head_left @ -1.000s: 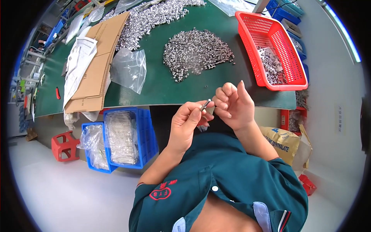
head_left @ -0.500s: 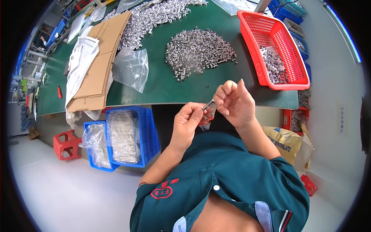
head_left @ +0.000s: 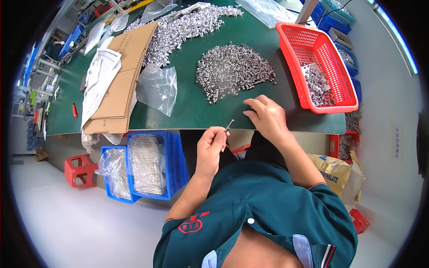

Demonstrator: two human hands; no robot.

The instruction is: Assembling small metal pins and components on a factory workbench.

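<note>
Your left hand (head_left: 212, 144) held a thin metal rod (head_left: 229, 125) pinched between thumb and fingers, nearer to you than the pile of small metal parts (head_left: 243, 67); the rod's upper end stuck out at a tilt, its lower end was lost inside your grip, and its tip was too small to make out. Your right hand (head_left: 270, 118) was just on the near side of the pile, palm down, thumb and forefinger narrowly apart around a single small part (head_left: 244, 109) on the green table (head_left: 192, 117); I could not tell whether they touched it. The other fingers of that hand were bent and partly hidden under it. A pale, glassy patch over the near left of the pile blurred the parts there. Right of the pile stood a red basket (head_left: 333, 109) with more small parts inside, and a whitish piece among them was hard to identify. Left of the pile lay a clear plastic bag (head_left: 157, 89), then flattened cardboard (head_left: 134, 44) under creased papers (head_left: 102, 73), their print unreadable. Beyond the pile and to its left, a larger heap of shiny pieces (head_left: 187, 27) ran partly out of sight behind the cardboard. Below and left of the pile, the table edge covered the upper part of the blue crates (head_left: 179, 167), and wrinkled plastic blurred their contents.
</note>
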